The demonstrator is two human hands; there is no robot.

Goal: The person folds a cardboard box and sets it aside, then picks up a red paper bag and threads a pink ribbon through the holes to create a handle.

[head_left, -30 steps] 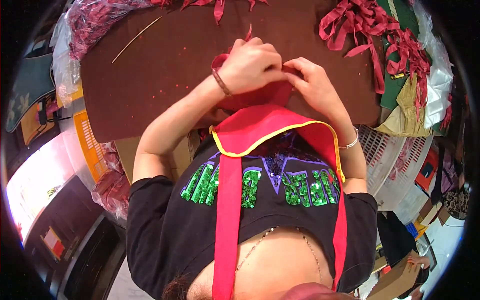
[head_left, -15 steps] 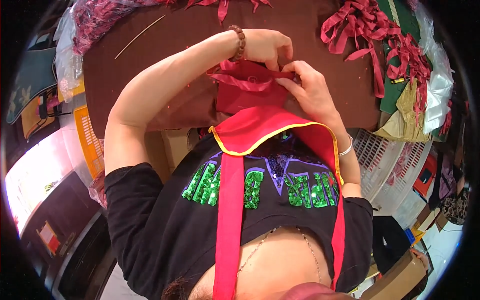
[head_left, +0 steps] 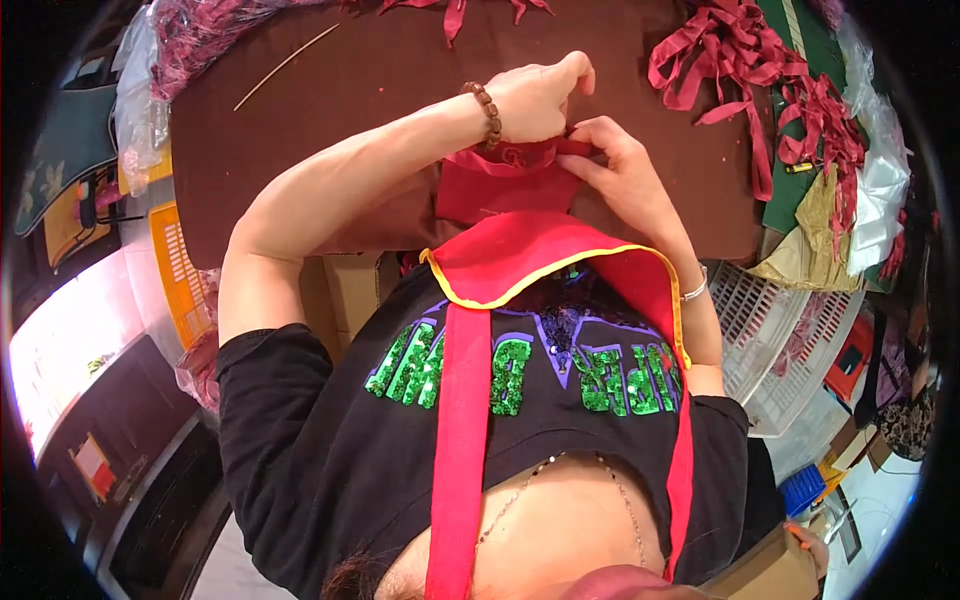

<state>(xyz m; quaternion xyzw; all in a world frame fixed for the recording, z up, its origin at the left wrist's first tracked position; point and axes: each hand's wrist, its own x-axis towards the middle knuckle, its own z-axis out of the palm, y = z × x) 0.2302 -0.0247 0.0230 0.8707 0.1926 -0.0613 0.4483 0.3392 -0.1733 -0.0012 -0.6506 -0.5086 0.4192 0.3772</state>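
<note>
We have the right hand (head_left: 622,165) pinching, thumb against forefinger, narrow, on the upper right corner of a red fabric pouch (head_left: 505,198). Left hand (head_left: 528,105) is bent over the pouch's top edge, fingers curled; their tips are hidden behind the hand, so we can't tell whether they grip anything. Pouch sits just below the left hand and left of the right fingertips, its mouth side toward the hands, a narrow red band (head_left: 478,162) curving across the upper part. We can't tell if it rests on the table or is held up. In the way of our view: left hand and wrist, with a brown beaded bracelet (head_left: 487,112), cover the upper left of the pouch; the red apron bib (head_left: 540,255), yellow-edged, hides its lower edge. Around that, a brown-covered table (head_left: 330,115); on it we see a thin stick (head_left: 285,68) to the left, red strips (head_left: 455,22) at the far edge, a clear plastic bag (head_left: 205,42) of red material far left, and a tangled heap of red ribbons (head_left: 715,65) far right, well apart from both hands. Further right: green mat (head_left: 783,208), brown paper (head_left: 808,240), clear plastic sheet (head_left: 880,220). Below those, a white plastic crate (head_left: 745,305). Left, an orange crate (head_left: 172,265). Lower right, another person's hand (head_left: 812,545) touches a cardboard box (head_left: 770,572).
</note>
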